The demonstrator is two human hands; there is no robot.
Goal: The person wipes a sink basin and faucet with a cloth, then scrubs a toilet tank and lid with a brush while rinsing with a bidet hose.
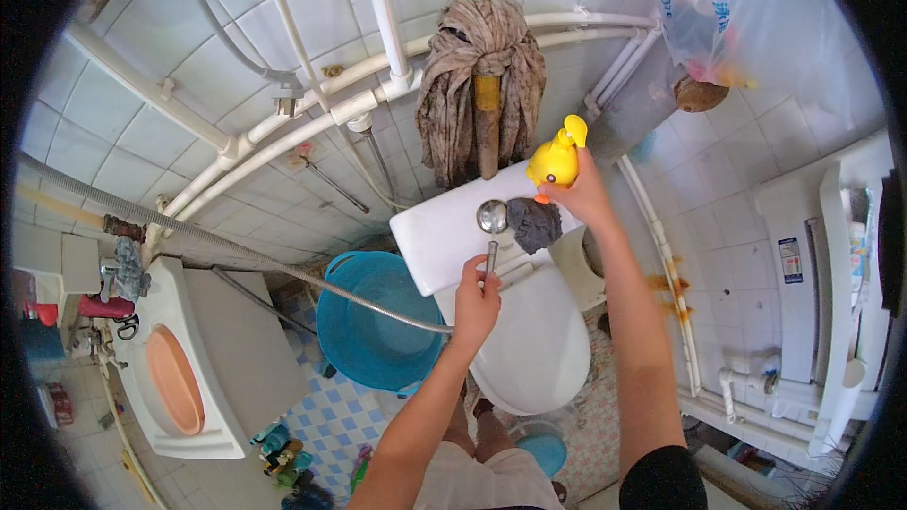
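My left hand (pixel 477 304) grips the metal end of a flexible hose (pixel 492 259), which points at the round flush button (pixel 492 216) on the white toilet tank (pixel 432 227). My right hand (pixel 582 191) holds a yellow duck-shaped bottle (pixel 555 161) over the tank's right end. A dark grey cloth (pixel 534 225) lies crumpled on the tank, between the button and my right hand. Below the tank the toilet lid (pixel 538 340) is down. From my left hand the grey corrugated hose (pixel 283 255) runs to the upper left.
A large blue tub (pixel 379 326) stands left of the toilet. A mop head (pixel 482 85) hangs on the tiled wall behind the tank. At the left is a washbasin (pixel 170 368) with an orange basin (pixel 174 380) in it. Plastic bags (pixel 730 14) hang at upper right.
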